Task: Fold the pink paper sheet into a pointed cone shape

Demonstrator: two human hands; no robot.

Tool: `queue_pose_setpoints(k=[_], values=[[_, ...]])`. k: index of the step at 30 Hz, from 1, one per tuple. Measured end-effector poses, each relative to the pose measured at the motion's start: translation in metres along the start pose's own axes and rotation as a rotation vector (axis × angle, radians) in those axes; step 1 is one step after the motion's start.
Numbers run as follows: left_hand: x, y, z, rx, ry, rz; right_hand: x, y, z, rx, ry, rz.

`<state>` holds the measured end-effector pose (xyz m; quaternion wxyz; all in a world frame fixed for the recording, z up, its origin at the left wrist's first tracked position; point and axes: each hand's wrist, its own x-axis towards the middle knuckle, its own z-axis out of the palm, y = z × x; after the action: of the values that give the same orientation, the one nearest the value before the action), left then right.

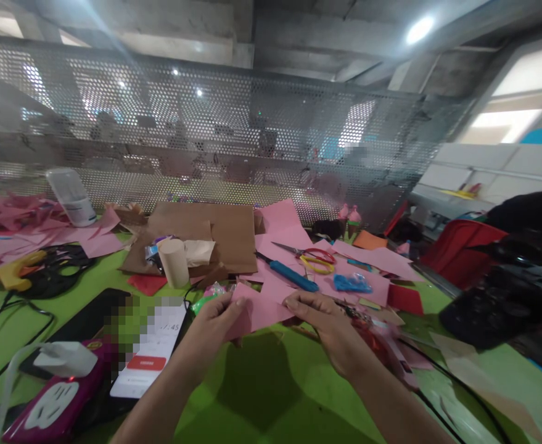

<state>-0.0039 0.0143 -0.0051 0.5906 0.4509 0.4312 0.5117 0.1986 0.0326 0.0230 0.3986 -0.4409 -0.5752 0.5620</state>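
Note:
A small sheet of pink paper [262, 308] is stretched between my two hands, just above the green table. My left hand [217, 317] pinches its left edge, thumb on top. At its right corner my right hand [319, 314] grips it between thumb and fingers. Right behind the paper lie a blue-handled cutter [293, 275] and scissors with red and yellow handles [317, 260]. A crumpled blue plastic piece [353, 283] rests to the right of them. Past my left hand stands a cardboard tube [174, 264].
Brown cardboard [229, 231] and pink sheets cover the table's back. On the left are a lit phone [153, 351], a purple power strip [51, 401] with a white plug, a yellow glue gun [14, 271] and cables. A perforated metal screen [234, 142] rises behind; a red chair [460, 253] stands right.

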Motion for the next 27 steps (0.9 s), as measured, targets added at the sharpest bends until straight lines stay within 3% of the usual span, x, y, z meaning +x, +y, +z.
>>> queue_pose_setpoints(k=[5,12,27], values=[[-0.0017,0.0001,0.0019,-0.093,0.024,-0.049,-0.0011,-0.0005,-0.0002,0.171,-0.075,0.08],[-0.003,0.0024,0.0043,-0.195,0.044,-0.144,-0.0013,0.0,-0.0014,0.232,-0.15,0.11],[-0.0013,-0.003,-0.0011,-0.081,-0.014,-0.099,0.0027,0.0013,0.0025,-0.16,-0.046,0.019]])
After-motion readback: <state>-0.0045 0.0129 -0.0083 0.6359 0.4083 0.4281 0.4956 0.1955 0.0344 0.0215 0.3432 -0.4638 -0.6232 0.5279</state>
